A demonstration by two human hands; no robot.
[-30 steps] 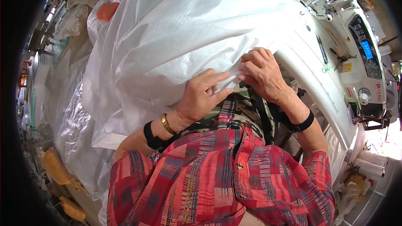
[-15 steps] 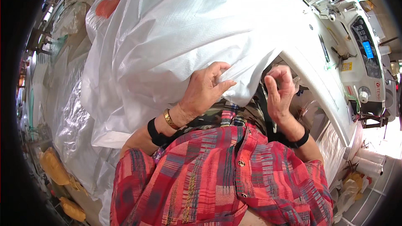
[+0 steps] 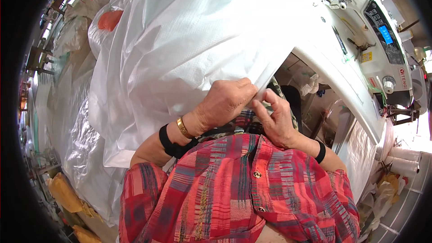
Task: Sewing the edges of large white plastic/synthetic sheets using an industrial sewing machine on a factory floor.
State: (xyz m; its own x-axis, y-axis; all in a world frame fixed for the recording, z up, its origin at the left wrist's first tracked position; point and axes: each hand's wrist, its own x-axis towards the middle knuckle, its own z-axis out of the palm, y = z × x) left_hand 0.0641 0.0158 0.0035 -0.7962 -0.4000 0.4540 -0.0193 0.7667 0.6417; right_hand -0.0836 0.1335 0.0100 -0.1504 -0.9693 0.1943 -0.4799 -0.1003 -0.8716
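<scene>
A large white woven plastic sheet (image 3: 180, 45) spreads in folds over the work surface and hangs down toward my lap. My left hand (image 3: 227, 101) is closed on its near edge, thumb and fingers pinched together with the back of the hand up. Close against those fingertips, my right hand (image 3: 276, 119) has its fingers curled and its thumb bent in, pinching at the same edge. Slight blur and the sheet's fold hide exactly how the right fingertips meet it.
To the right stands a white sewing machine (image 3: 382, 40) with a lit control panel on a pale table (image 3: 335, 81) with a curved edge. An orange-red object (image 3: 110, 20) shows under clear plastic at far left. Yellow bundles (image 3: 65, 192) lie lower left; white rolls (image 3: 402, 159) lie at right.
My right hand has moved left from beside the table edge to the sheet's edge. My left hand has shifted slightly right and closed more tightly, drawing the edge straighter.
</scene>
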